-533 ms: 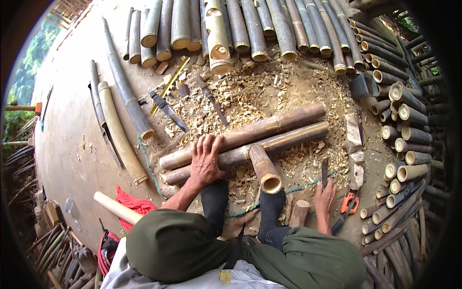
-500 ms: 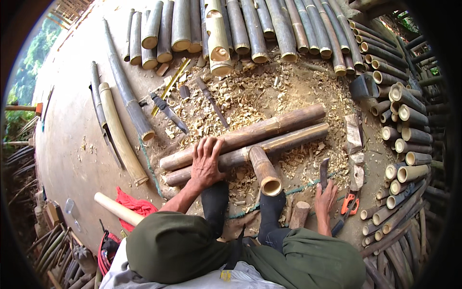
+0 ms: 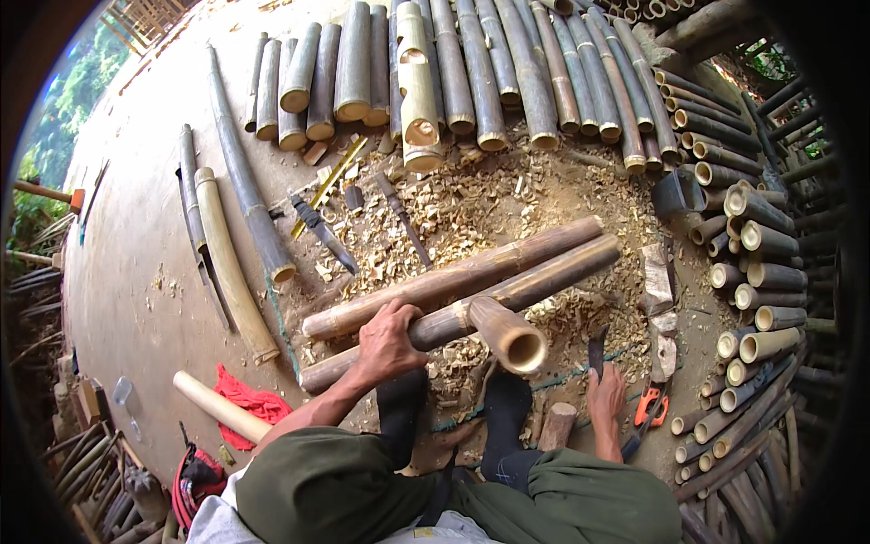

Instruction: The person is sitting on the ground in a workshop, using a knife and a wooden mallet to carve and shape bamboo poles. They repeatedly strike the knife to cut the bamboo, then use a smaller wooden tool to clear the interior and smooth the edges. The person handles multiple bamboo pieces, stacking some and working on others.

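My left hand point(image 3: 390, 343) wraps over the nearer bamboo pole point(image 3: 444, 325), left of its middle. A short bamboo tube point(image 3: 509, 334) juts from that pole, its open end turned toward me. Just beyond lies a second bamboo pole point(image 3: 462, 274), apart at the left and close to the first at the right. My right hand point(image 3: 605, 397) is closed around a dark-bladed knife point(image 3: 597, 349), low on the right; the handle is hidden in my fist. Beside this hand are an orange-handled saw point(image 3: 651, 406) and a short wooden stump point(image 3: 557, 426).
Wood shavings point(image 3: 453, 210) cover the ground beyond the poles. A sheathed-looking knife point(image 3: 324, 236), a long dark tool point(image 3: 404, 219) and a yellow ruler point(image 3: 331, 186) lie there. Bamboo lengths point(image 3: 535, 82) line the back, and stacked bamboo point(image 3: 770, 272) stands right. A red cloth point(image 3: 245, 403) lies left.
My right hand has closed around the knife, which it was reaching toward with open fingers. The nearer pole's left end has come toward me, and its short tube has turned to the right.
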